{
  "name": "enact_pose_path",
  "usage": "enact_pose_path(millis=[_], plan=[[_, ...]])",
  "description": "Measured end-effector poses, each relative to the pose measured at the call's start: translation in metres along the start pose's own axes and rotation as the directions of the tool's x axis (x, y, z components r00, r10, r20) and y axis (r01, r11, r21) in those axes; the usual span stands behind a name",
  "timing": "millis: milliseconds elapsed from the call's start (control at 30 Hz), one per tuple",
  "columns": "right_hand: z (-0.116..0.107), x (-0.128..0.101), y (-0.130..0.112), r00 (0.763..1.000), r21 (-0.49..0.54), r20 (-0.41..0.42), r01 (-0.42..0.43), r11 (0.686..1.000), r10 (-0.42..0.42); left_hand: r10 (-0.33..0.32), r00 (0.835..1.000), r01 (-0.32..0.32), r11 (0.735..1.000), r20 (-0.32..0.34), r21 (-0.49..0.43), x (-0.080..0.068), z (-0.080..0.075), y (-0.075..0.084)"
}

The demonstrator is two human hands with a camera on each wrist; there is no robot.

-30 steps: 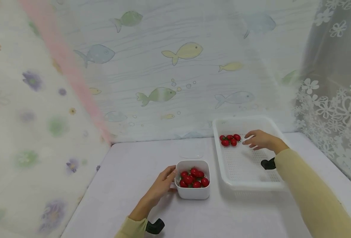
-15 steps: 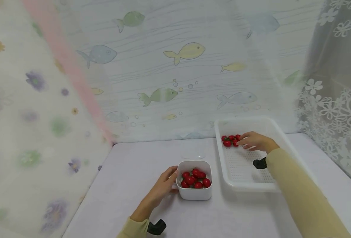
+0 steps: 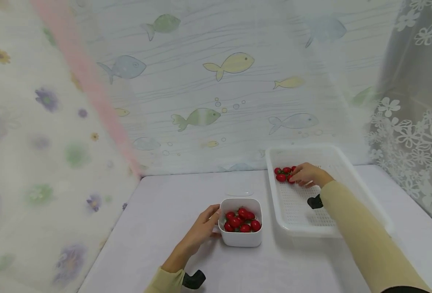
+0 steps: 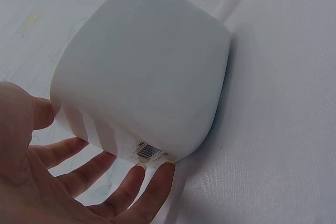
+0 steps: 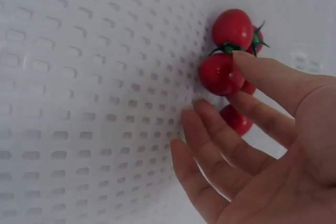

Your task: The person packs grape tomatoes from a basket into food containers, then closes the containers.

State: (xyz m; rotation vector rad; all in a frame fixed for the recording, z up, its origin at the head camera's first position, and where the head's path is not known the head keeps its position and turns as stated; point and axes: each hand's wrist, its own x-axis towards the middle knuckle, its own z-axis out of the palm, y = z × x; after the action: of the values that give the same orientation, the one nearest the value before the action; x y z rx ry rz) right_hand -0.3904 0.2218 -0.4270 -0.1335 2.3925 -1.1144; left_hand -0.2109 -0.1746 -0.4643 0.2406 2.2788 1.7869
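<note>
A white square container [image 3: 242, 241] of red cherry tomatoes [image 3: 235, 221] stands on the table. My left hand [image 3: 200, 228] rests against its left wall, fingertips along the wall near a small barcode label [image 4: 148, 151] in the left wrist view. Over the white perforated basket [image 3: 292, 232], my right hand [image 3: 307, 176] reaches down to a small cluster of cherry tomatoes in the far left corner. The right wrist view has the nearest cherry tomato [image 5: 220, 74] between my thumb and index fingertip, with the other fingers spread below. Other tomatoes are partly hidden behind it.
A clear lid-like outline [image 3: 239, 193] lies on the table [image 3: 172, 203] behind the container. Fish-print fabric [image 3: 201, 89] hangs along the back, flowered fabric [image 3: 47, 162] along the left, lace [image 3: 417, 130] on the right. Dark mounts [image 3: 194, 280] are at both wrists.
My right hand has moved left across the basket to the tomato cluster, and its thumb and index finger have come onto a cherry tomato. My left hand keeps its place at the container.
</note>
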Motion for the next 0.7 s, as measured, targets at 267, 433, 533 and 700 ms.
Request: enact_pose_path(millis=[267, 433, 533, 700], plan=[[0.012, 0.010, -0.003, 0.996, -0.004, -0.090, -0.023, 1.000, 0.022, 0.000, 1.000, 0.000, 1.000, -0.002, 0.010, 0.001, 0.000, -0.001], [0.011, 0.009, -0.005, 0.996, 0.004, -0.095, -0.005, 1.000, 0.006, 0.004, 1.000, -0.004, 1.000, -0.003, 0.011, 0.001, 0.000, 0.000], [0.010, 0.005, -0.007, 0.997, 0.006, -0.082, 0.002, 1.000, -0.001, 0.010, 1.000, -0.010, 1.000, -0.002, 0.009, 0.002, 0.000, 0.000], [0.006, -0.007, -0.009, 0.998, 0.034, -0.057, 0.019, 0.999, -0.017, 0.003, 1.000, -0.003, 1.000, -0.002, 0.008, 0.002, 0.000, -0.001]])
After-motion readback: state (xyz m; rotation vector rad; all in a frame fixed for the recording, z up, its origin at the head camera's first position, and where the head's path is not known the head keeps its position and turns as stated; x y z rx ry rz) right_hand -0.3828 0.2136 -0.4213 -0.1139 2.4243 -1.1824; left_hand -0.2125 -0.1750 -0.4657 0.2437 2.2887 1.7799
